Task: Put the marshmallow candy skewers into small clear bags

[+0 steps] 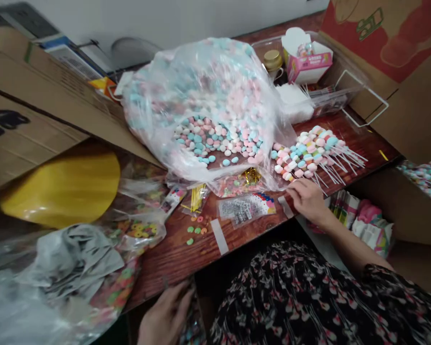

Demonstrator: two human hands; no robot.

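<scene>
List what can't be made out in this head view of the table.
Head view:
- Left hand: wrist and anything it holds cut off by the bottom edge.
- Clear packet: printing too small to read.
- Cardboard carton: black lettering cut off by the left edge.
- Plastic bag: upper sweets blurred by the film.

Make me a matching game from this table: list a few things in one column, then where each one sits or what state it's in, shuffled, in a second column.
Things
1. Clear plastic bag
2. Candy skewers
3. Pink paper box
4. Right hand

Places and states
A. Lying in a pile, sticks fanned outward
B. Beside a gold-lidded jar
C. Resting on the edge of the wood-grain table
D. Filled with pastel candies

Pairs: 1-D, 2-A, 3-B, 4-C
</scene>
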